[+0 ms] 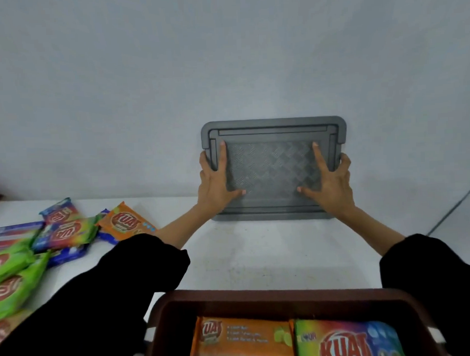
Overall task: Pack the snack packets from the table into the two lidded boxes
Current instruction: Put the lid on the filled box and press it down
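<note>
The person is standing over a white table [258, 246] with both arms reaching forward, black sleeves pushed up off the forearms. Both hands are gripping a grey lid [274, 138], which is leaning against the pale wall [223, 57] at the far edge of the table, its lower edge sitting on or just above the tabletop; I cannot tell which. The left hand [218, 181] is clasping the lid's left side, forefinger pointing up along the patterned panel, thumb lying flat across it and the other fingers wrapping round the rim. The right hand [331, 181] is mirroring it on the right side, forefinger up, thumb pointing inward, the remaining fingers curling over the edge. Closest to the person, a brown box [260, 297] is sitting open, with no lid on it. Inside it, two packets are lying flat side by side: an orange packet [243, 341] on the left and a rainbow packet [348, 342] touching it on the right. Off to the left, on the table, a loose pile of packets [42, 240] is waiting, overlapping one another: green ones nearest, blue ones and another rainbow one behind, and one more orange one at the pile's right end, near the left forearm. The pile is blurring towards the picture's edge, so the count is unclear.
</note>
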Demonstrator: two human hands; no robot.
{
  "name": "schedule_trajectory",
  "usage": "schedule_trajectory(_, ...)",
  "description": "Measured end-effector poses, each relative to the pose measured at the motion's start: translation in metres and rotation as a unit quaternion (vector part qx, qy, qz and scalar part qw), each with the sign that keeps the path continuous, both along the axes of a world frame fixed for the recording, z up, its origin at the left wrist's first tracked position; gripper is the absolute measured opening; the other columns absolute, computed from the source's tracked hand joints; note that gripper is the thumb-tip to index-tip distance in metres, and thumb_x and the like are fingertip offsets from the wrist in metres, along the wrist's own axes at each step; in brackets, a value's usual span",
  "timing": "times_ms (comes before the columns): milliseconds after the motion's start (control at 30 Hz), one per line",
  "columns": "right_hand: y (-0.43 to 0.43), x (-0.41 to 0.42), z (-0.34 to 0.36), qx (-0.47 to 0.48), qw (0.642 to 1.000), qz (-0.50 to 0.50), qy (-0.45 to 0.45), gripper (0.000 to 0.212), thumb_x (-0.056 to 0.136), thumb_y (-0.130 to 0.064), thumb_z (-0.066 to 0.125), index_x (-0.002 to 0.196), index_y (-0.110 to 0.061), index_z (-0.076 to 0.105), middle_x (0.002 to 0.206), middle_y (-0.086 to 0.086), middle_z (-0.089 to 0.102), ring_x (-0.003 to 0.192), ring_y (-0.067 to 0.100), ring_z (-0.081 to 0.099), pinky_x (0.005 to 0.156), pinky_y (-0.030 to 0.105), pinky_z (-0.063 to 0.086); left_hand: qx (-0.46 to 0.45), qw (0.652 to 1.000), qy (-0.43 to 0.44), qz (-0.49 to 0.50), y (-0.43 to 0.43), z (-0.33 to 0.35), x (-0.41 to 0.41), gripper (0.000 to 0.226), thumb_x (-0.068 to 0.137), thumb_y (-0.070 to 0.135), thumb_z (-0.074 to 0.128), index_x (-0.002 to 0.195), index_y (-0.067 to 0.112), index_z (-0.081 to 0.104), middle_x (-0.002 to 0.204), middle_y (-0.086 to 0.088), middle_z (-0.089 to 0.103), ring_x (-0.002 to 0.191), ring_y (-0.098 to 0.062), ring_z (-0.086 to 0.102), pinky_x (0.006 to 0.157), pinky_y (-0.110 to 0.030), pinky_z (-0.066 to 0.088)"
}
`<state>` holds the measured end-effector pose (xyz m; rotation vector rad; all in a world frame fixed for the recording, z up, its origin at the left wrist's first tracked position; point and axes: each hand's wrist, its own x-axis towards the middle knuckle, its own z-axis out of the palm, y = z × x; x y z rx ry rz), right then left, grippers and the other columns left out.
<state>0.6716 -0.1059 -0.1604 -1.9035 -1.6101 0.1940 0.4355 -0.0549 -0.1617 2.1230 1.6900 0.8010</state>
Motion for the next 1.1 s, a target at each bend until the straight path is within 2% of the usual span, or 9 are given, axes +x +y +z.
schedule_trajectory(233, -0.022, 0.007, 0.038, 0.044, 0.999, 0.005, -0.005, 0.099, 0.074, -0.035, 0.076, 0.146, -0.043, 0.008, 0.148, 0.02, 0.005, 0.135, 0.041, 0.023, 0.106, 0.045, 0.036, 0.041, 0.999, 0.015, -0.01, -0.015, 0.037, -0.007, 0.124, 0.063, 0.042, 0.082, 0.147, 0.032, -0.009, 0.152, -0.02, -0.004, 0.133, -0.042, 0.031, 0.098, -0.049, 0.046)
schedule_trajectory(500, -0.1, 0.0, 0.131, 0.079, 0.996, -0.006, -0.032, 0.094, 0.073, -0.042, 0.073, 0.146, -0.04, 0.014, 0.148, 0.017, 0.008, 0.134, 0.04, 0.027, 0.111, 0.047, 0.032, 0.088, 0.995, 0.012, -0.037, -0.083, 0.134, -0.024, 0.117, 0.063, 0.05, 0.078, 0.149, 0.031, 0.0, 0.152, -0.016, 0.004, 0.133, -0.035, 0.035, 0.103, -0.042, 0.039)
schedule_trajectory(700, -0.185, -0.014, 0.167, 0.002, 0.998, 0.03, -0.048, 0.082, 0.075, -0.051, 0.066, 0.144, -0.038, 0.024, 0.147, 0.016, 0.015, 0.134, 0.039, 0.028, 0.112, 0.046, 0.027, 0.037, 0.997, 0.059, -0.025, -0.162, 0.162, -0.05, 0.104, 0.07, 0.062, 0.066, 0.149, 0.028, 0.008, 0.146, -0.018, 0.021, 0.129, -0.036, 0.038, 0.105, -0.041, 0.035)
schedule_trajectory(767, -0.213, -0.017, 0.166, -0.017, 0.997, 0.048, -0.05, 0.079, 0.076, -0.053, 0.064, 0.144, -0.038, 0.026, 0.144, 0.017, 0.019, 0.133, 0.039, 0.031, 0.112, 0.044, 0.028, 0.015, 0.997, 0.077, -0.012, -0.19, 0.161, -0.06, 0.114, 0.057, 0.08, 0.056, 0.148, 0.028, 0.013, 0.139, -0.021, 0.034, 0.123, -0.037, 0.044, 0.1, -0.045, 0.04)
schedule_trajectory(833, -0.24, -0.02, 0.158, -0.037, 0.996, 0.065, -0.046, 0.077, 0.077, -0.055, 0.062, 0.143, -0.038, 0.027, 0.142, 0.017, 0.022, 0.131, 0.038, 0.033, 0.113, 0.042, 0.029, -0.012, 0.997, 0.08, 0.0, -0.219, 0.152, -0.067, 0.121, 0.044, 0.088, 0.044, 0.147, 0.03, 0.018, 0.131, -0.021, 0.045, 0.116, -0.035, 0.05, 0.097, -0.047, 0.045)
schedule_trajectory(1000, -0.299, -0.023, 0.114, -0.137, 0.985, 0.106, -0.028, 0.077, 0.077, -0.06, 0.057, 0.144, -0.039, 0.025, 0.139, 0.017, 0.025, 0.13, 0.038, 0.034, 0.113, 0.042, 0.029, -0.079, 0.989, 0.113, 0.044, -0.284, 0.111, -0.073, 0.103, 0.058, 0.085, 0.047, 0.143, 0.03, 0.032, 0.14, -0.018, 0.043, 0.128, -0.031, 0.044, 0.104, -0.045, 0.039)
schedule_trajectory(1100, -0.324, -0.028, 0.089, -0.175, 0.978, 0.113, -0.011, 0.077, 0.079, -0.059, 0.057, 0.145, -0.039, 0.023, 0.141, 0.017, 0.024, 0.132, 0.038, 0.031, 0.113, 0.042, 0.028, -0.095, 0.988, 0.11, 0.044, -0.311, 0.088, -0.075, 0.083, 0.074, 0.07, 0.054, 0.14, 0.022, 0.039, 0.138, -0.016, 0.048, 0.127, -0.03, 0.045, 0.103, -0.044, 0.04)
